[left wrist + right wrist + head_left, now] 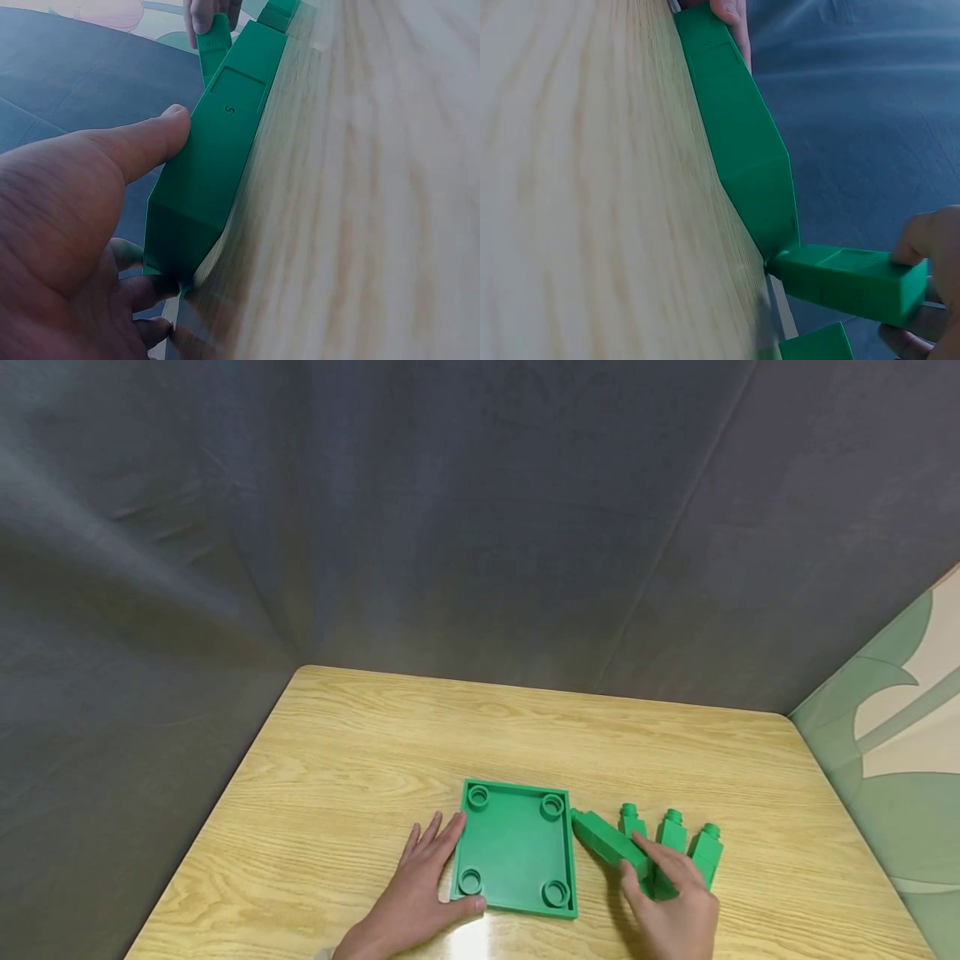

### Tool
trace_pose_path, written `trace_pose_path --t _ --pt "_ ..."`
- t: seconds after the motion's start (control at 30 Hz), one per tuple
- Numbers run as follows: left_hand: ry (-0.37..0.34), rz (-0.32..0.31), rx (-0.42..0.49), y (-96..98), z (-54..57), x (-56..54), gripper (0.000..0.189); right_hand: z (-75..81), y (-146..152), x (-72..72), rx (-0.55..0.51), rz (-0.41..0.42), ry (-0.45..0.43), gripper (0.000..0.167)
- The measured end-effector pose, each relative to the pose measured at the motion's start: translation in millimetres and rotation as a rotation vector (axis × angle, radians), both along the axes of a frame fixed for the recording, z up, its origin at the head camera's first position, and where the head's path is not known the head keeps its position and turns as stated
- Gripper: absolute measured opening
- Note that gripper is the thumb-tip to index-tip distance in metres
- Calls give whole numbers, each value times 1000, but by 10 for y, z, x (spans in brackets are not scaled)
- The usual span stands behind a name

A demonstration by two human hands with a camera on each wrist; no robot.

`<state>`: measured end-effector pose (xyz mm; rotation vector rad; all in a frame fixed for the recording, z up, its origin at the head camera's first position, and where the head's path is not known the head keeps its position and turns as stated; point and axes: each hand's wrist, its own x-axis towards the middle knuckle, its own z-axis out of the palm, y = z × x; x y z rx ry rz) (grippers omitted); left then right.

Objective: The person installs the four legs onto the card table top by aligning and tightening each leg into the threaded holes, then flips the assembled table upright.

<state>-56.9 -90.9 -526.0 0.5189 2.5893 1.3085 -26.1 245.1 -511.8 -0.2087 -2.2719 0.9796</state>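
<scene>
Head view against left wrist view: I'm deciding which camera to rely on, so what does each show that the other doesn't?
Only the head view shows the inside of the square green plastic-looking tray, with a round green socket near each corner.

Only the left wrist view shows the tray's outer side wall, with a shallow rectangular recess and a mark like a 5.

Both show the left hand touching the tray, the right hand holding a long green block-like piece, and the wood-grain table.
</scene>
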Motion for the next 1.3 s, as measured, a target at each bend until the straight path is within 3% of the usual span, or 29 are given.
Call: trace_pose_path --t 0.33,0.53,0.77,1.0,1.23,1.3 --pt "-7 -14 7 -6 0 -7 114 143 49 -13 -480 77 -21 58" --pt "-3 -17 10 -8 -8 -6 114 167 74 -24 -685 169 90 56" --pt "-10 -10 14 -8 -16 2 115 219 74 -28 -735 217 184 41" --pt "-3 -14 16 -14 -37 -2 114 338 27 -66 -676 255 182 38" --pt "22 -8 9 -17 -53 5 115 401 -67 -262 -675 563 370 40" --pt "22 -7 12 -11 -50 4 115 416 -120 -326 -670 615 393 41"
